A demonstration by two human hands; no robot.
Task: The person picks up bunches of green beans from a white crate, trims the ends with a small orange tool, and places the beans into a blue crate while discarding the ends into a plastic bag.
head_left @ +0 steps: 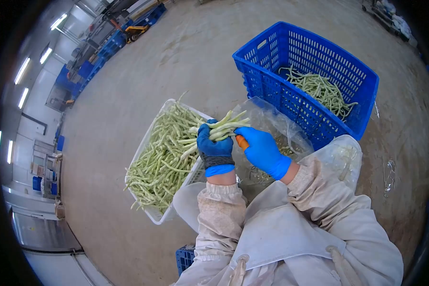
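A bunch of long pale green beans [221, 127] is gripped in my left hand [215, 145], which wears a dark blue coated glove over a light blue one. My right hand [264, 150], in a bright blue glove, is closed around a small knife [242, 142] with an orange handle. Its blade is mostly hidden against the beans. Both hands are close together over the right edge of a white crate [157, 220], which is heaped with more long beans [164, 159].
A large blue perforated crate [314, 50] stands ahead to the right, with some beans [321, 93] inside. Between the crates lies a clear plastic bag [291, 126] with bits of bean in it. A small blue crate [185, 257] is by my left leg. A pallet jack [134, 32] stands far left.
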